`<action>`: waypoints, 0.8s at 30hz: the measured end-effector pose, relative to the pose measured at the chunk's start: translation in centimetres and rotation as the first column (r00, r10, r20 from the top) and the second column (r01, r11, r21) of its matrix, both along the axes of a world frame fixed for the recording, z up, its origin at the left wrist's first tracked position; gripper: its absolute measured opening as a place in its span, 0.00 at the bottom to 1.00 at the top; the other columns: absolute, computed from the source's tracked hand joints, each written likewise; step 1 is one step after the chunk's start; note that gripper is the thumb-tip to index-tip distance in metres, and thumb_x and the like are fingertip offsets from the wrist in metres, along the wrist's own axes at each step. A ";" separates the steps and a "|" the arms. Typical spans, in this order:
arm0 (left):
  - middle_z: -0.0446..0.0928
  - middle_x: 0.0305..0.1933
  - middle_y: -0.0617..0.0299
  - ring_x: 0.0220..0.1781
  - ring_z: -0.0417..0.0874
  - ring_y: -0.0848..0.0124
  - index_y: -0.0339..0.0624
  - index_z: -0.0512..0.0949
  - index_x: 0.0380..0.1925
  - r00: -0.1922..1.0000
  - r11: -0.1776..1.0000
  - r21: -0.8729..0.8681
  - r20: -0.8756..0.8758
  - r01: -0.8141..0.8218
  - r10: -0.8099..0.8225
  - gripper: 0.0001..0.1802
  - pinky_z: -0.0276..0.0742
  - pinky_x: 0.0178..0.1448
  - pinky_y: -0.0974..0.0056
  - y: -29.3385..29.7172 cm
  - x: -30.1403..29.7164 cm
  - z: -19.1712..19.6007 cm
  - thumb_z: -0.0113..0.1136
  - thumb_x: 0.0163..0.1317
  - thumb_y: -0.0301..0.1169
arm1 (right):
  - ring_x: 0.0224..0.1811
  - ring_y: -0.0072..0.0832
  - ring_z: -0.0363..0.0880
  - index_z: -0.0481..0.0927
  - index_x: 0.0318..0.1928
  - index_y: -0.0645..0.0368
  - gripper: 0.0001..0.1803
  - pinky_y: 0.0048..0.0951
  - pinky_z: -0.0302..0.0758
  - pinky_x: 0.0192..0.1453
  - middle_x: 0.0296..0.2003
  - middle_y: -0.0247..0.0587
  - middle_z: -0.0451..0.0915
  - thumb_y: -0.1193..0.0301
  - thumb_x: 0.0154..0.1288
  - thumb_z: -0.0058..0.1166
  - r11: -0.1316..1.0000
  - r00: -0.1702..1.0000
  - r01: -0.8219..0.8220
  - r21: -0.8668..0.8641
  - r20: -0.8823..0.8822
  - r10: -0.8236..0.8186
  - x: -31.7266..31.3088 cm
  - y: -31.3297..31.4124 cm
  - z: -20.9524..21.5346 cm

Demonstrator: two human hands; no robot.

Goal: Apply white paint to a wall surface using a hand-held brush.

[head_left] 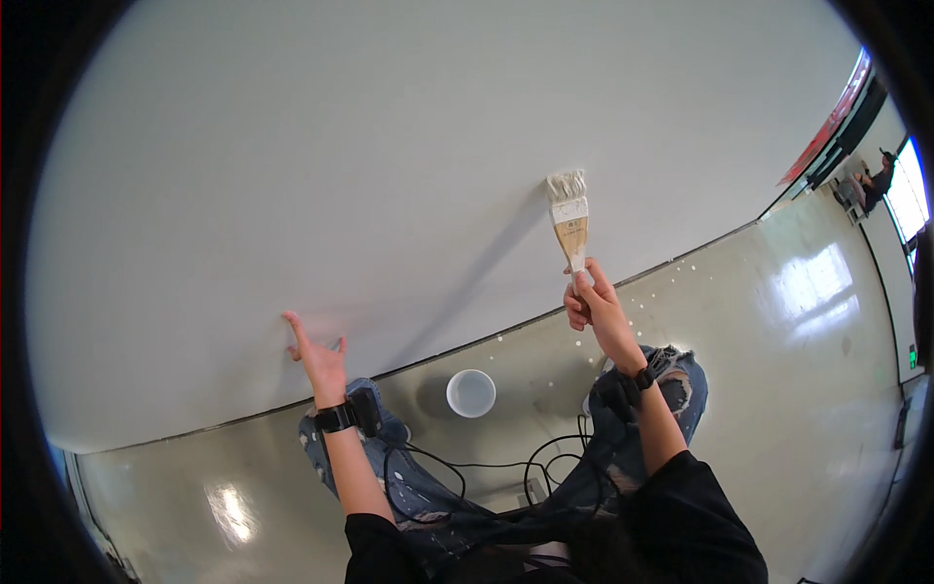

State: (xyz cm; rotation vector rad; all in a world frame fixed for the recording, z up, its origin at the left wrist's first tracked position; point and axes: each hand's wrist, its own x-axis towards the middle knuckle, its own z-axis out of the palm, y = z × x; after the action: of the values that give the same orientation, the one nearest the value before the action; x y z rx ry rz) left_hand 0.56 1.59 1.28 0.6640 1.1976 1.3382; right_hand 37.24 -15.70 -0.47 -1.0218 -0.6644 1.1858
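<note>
A flat paintbrush point(571, 226) with a wooden handle and white-coated bristles is gripped by the handle in my right hand point(595, 304). Its bristle tips meet the pale wall point(292, 175), and a long shadow slants down-left from them. My left hand point(319, 358) is at the wall's lower part with thumb and fingers spread, holding nothing; some of its fingers are hidden behind the palm. On the floor between my knees stands a round white container point(471, 393), with what looks like pale liquid inside.
Black cables point(506, 465) loop between my legs. White drips point(637, 302) spot the glossy floor point(759, 389) along the wall's dark bottom edge. At the far right a person point(879, 183) in dark clothing is near a bright window point(907, 190).
</note>
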 end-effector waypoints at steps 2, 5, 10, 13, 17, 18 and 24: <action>0.25 0.76 0.61 0.76 0.38 0.60 0.58 0.14 0.69 1.000 1.000 -0.003 -0.002 0.002 -0.002 0.80 0.52 0.71 0.38 -0.3 0.3 0.5 0.69 0.39 0.69 | 0.18 0.13 0.53 0.68 0.48 0.51 0.12 0.17 0.54 0.21 0.22 0.26 0.59 0.58 0.78 0.38 0.999 1.000 -0.015 -0.039 0.009 0.016 0.1 0.4 -0.6; 0.25 0.76 0.60 0.76 0.37 0.59 0.58 0.13 0.68 1.000 1.000 -0.013 0.007 -0.006 0.006 0.80 0.51 0.71 0.38 0.0 0.1 0.2 0.69 0.40 0.69 | 0.17 0.13 0.51 0.69 0.47 0.52 0.14 0.17 0.53 0.21 0.21 0.25 0.58 0.56 0.77 0.38 0.997 0.999 -0.032 -0.067 -0.006 0.032 -0.1 0.6 -0.8; 0.25 0.76 0.59 0.76 0.36 0.59 0.59 0.12 0.67 1.000 1.000 0.004 0.019 0.009 -0.010 0.79 0.49 0.72 0.38 0.2 -0.6 -0.1 0.70 0.41 0.68 | 0.17 0.12 0.49 0.70 0.44 0.52 0.16 0.17 0.50 0.20 0.20 0.25 0.58 0.54 0.77 0.38 0.996 1.000 -0.023 -0.088 -0.021 0.022 0.0 0.7 -2.1; 0.25 0.77 0.58 0.77 0.35 0.59 0.60 0.11 0.67 1.000 1.000 -0.002 0.021 0.002 -0.002 0.79 0.48 0.73 0.38 0.2 -0.4 -0.2 0.69 0.42 0.67 | 0.16 0.11 0.48 0.70 0.41 0.52 0.17 0.17 0.49 0.20 0.20 0.25 0.58 0.53 0.77 0.38 0.993 0.999 -0.022 -0.118 -0.029 0.018 0.0 0.6 -3.4; 0.23 0.77 0.58 0.77 0.34 0.60 0.59 0.11 0.67 1.000 1.000 0.001 0.020 0.022 -0.022 0.79 0.48 0.73 0.38 0.3 -0.6 -0.4 0.69 0.42 0.67 | 0.17 0.11 0.47 0.70 0.38 0.52 0.17 0.17 0.48 0.20 0.20 0.23 0.56 0.53 0.76 0.39 0.984 0.996 -0.051 -0.172 -0.078 0.038 -0.1 0.4 -5.3; 0.23 0.77 0.59 0.77 0.34 0.60 0.58 0.10 0.67 0.999 1.000 -0.001 0.025 0.024 -0.024 0.79 0.48 0.73 0.38 0.3 -0.7 -0.5 0.69 0.42 0.67 | 0.17 0.11 0.47 0.70 0.38 0.52 0.17 0.17 0.48 0.20 0.20 0.23 0.56 0.53 0.76 0.39 0.984 0.996 -0.052 -0.172 -0.078 0.039 -0.1 0.3 -5.6; 0.24 0.77 0.59 0.77 0.35 0.60 0.59 0.10 0.66 0.999 1.000 0.003 0.031 0.008 -0.008 0.79 0.48 0.73 0.38 0.4 -0.5 -0.3 0.70 0.42 0.67 | 0.18 0.11 0.47 0.70 0.38 0.50 0.16 0.17 0.47 0.20 0.20 0.21 0.55 0.52 0.76 0.41 0.966 0.994 -0.087 -0.244 -0.080 0.069 -0.1 0.2 -7.7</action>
State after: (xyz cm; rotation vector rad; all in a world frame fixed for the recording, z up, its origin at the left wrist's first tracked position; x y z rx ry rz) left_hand 0.02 1.98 1.02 0.6468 1.1674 1.3392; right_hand 37.19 -15.51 -8.19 -1.1635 -0.5129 1.3928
